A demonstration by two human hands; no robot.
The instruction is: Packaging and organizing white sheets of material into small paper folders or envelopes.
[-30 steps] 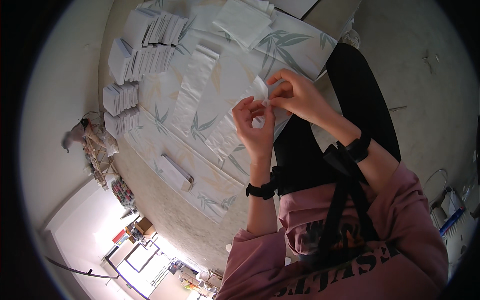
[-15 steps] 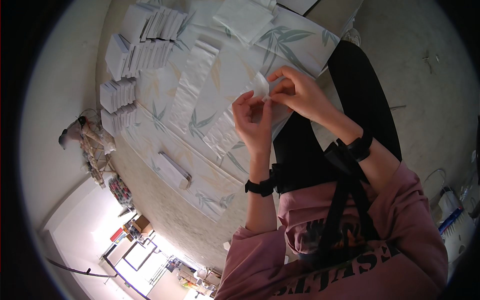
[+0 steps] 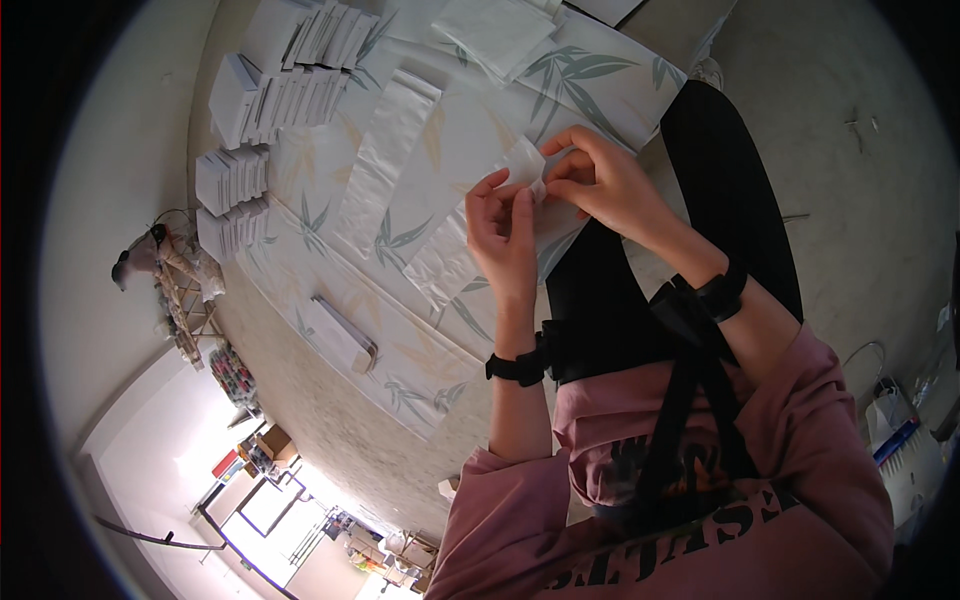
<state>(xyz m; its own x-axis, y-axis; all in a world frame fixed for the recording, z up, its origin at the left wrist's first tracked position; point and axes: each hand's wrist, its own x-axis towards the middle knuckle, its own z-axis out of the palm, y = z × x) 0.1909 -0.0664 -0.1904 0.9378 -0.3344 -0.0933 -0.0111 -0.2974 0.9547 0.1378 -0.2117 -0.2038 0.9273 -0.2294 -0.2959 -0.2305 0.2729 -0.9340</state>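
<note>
My left hand (image 3: 502, 232) is closed, thumb against the fingers, pinching the edge of a thin, translucent plastic bag (image 3: 527, 160). Close beside it, my right hand (image 3: 612, 190) pinches the same edge between thumb and forefinger, its other fingers curled. The fingertips of both hands nearly meet there. Beneath my left hand, a long, silvery-white strip of flat plastic bags (image 3: 440, 262) lies slanting across the table. Whether the pinched bag belongs to that strip is hidden by my hand. A second similar strip (image 3: 388, 150) lies to its left.
A leaf-patterned cloth (image 3: 435, 375) covers the table. Rows of small white boxes (image 3: 290, 105) stand at the far left. More flat plastic bags (image 3: 495, 35) lie at the far edge. A narrow white object (image 3: 340, 335) lies near the table's left edge. My knees are at the right.
The fingertips have shifted slightly, with the left thumb and fingers closing nearer together on the bag's edge. The whole view has tilted a little.
</note>
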